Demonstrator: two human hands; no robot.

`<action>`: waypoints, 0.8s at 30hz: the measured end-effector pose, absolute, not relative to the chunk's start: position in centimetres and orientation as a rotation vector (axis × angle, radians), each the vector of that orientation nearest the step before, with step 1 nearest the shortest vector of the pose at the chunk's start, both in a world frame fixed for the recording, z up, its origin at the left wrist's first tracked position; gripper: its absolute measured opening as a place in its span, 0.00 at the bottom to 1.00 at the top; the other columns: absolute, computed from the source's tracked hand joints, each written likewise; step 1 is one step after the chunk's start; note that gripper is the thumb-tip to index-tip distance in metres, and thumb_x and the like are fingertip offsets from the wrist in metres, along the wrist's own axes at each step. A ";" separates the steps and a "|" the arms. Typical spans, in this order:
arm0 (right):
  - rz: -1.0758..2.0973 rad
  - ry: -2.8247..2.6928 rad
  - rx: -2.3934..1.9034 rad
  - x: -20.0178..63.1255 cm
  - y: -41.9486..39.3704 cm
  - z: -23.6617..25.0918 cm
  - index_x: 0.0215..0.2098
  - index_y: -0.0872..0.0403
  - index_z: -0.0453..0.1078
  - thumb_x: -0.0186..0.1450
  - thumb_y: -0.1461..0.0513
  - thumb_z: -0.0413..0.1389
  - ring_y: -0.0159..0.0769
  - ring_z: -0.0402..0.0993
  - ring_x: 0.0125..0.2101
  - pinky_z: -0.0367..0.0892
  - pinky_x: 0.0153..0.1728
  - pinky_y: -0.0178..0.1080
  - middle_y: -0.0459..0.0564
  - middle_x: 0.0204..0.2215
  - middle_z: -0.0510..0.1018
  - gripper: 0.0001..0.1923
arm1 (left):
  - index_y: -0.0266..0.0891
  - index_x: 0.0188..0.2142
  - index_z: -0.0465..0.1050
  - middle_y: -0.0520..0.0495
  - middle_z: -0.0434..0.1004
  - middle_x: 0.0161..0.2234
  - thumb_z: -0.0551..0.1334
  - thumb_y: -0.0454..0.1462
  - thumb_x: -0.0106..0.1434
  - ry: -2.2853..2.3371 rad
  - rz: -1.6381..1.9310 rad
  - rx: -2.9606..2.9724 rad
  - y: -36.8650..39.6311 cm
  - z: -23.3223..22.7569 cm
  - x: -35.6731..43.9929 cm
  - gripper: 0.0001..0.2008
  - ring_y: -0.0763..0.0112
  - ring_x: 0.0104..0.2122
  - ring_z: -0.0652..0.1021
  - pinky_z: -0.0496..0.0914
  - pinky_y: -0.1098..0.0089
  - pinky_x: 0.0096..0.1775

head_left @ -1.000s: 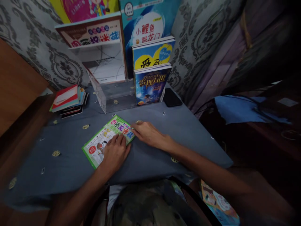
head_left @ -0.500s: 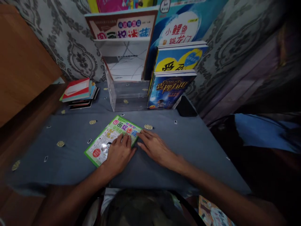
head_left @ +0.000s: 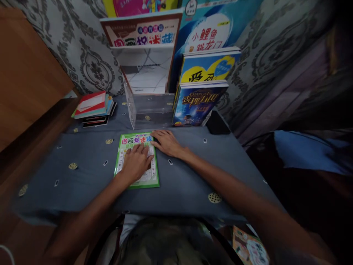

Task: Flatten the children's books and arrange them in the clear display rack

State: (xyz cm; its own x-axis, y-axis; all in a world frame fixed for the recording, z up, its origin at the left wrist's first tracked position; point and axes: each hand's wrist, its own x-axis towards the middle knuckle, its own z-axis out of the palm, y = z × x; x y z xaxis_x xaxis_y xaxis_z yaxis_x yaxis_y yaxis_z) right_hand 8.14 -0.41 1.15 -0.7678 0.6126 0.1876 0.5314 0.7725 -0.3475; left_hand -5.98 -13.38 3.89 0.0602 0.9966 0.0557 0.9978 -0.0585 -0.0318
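Note:
A thin green-bordered picture book [head_left: 123, 147] lies flat on the blue-grey tablecloth [head_left: 82, 176], squared to the table's front edge. My left hand [head_left: 137, 162] presses flat on the middle of its cover, fingers together. My right hand [head_left: 167, 142] rests palm down at the book's top right corner, fingertips touching the edge. Neither hand grips anything.
A clear acrylic book stand [head_left: 149, 106] holds upright books behind the green one, among them a dark blue book [head_left: 197, 105] and a yellow and blue one [head_left: 206, 68]. A stack of books [head_left: 92, 108] lies at the back left. A black phone [head_left: 217, 125] lies beside the stand.
The green book has turned from a diagonal lie to straight and moved a little toward the stand. Both hands moved with it, the right one to its top right corner.

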 end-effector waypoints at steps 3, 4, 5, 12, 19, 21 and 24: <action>0.409 -2.638 -0.884 8.1 -0.1 0.4 0.63 0.56 0.66 0.74 0.56 0.51 0.49 0.62 0.65 0.55 0.63 0.54 0.60 0.64 0.69 0.22 | 0.37 0.61 0.68 0.37 0.68 0.64 0.54 0.43 0.74 -2.036 -0.067 -2.357 -14.4 3.6 -6.7 0.20 0.50 0.64 0.67 0.63 0.46 0.61; 0.414 -2.635 -0.875 8.2 0.0 0.1 0.64 0.57 0.65 0.74 0.56 0.51 0.49 0.61 0.65 0.54 0.64 0.54 0.60 0.65 0.69 0.23 | 0.38 0.61 0.68 0.38 0.68 0.64 0.54 0.43 0.74 -1.993 -0.087 -2.418 -15.0 3.6 -7.0 0.20 0.51 0.65 0.66 0.62 0.47 0.62; 0.421 -2.636 -0.868 8.2 0.0 -0.1 0.64 0.57 0.65 0.74 0.55 0.50 0.49 0.60 0.66 0.53 0.64 0.54 0.60 0.65 0.68 0.24 | 0.39 0.60 0.68 0.39 0.69 0.64 0.54 0.44 0.74 -1.947 -0.106 -2.481 -15.6 3.6 -7.2 0.20 0.52 0.65 0.66 0.62 0.48 0.63; 0.433 -2.621 -0.861 8.3 0.1 -0.6 0.65 0.55 0.64 0.75 0.55 0.49 0.47 0.58 0.67 0.51 0.66 0.54 0.57 0.67 0.66 0.23 | 0.40 0.61 0.68 0.39 0.69 0.64 0.60 0.46 0.70 -1.701 -0.183 -2.718 -20.1 3.8 -7.6 0.23 0.55 0.65 0.67 0.63 0.51 0.64; 0.398 -2.617 -0.860 8.4 -1.0 -0.8 0.63 0.56 0.66 0.75 0.58 0.49 0.49 0.57 0.68 0.52 0.65 0.57 0.58 0.67 0.65 0.21 | 0.35 0.55 0.74 0.36 0.76 0.57 0.59 0.39 0.71 -1.498 -0.350 -2.626 -20.9 2.3 -7.2 0.16 0.54 0.62 0.72 0.69 0.52 0.60; 0.399 -2.618 -0.816 8.7 -1.9 -0.8 0.62 0.55 0.68 0.74 0.59 0.49 0.49 0.58 0.68 0.54 0.65 0.57 0.57 0.66 0.67 0.20 | 0.34 0.53 0.75 0.36 0.77 0.56 0.58 0.38 0.72 -1.439 -0.367 -2.602 -20.9 2.0 -7.3 0.15 0.54 0.60 0.73 0.70 0.52 0.59; 0.414 -2.598 -0.723 9.5 -3.6 -0.8 0.59 0.55 0.71 0.73 0.60 0.51 0.48 0.61 0.66 0.56 0.64 0.56 0.56 0.63 0.72 0.18 | 0.32 0.53 0.75 0.36 0.78 0.55 0.57 0.38 0.72 -1.377 -0.391 -2.573 -21.0 1.7 -7.3 0.15 0.53 0.59 0.75 0.71 0.52 0.59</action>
State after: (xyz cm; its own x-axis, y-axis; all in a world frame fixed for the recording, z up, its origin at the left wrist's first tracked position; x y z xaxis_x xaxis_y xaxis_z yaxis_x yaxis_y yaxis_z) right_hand 9.54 -3.60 -0.81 -0.7812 0.5443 0.3057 0.4224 0.8214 -0.3832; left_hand -7.27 -21.01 1.67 0.5318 0.7834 0.3216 0.8355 -0.5474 -0.0483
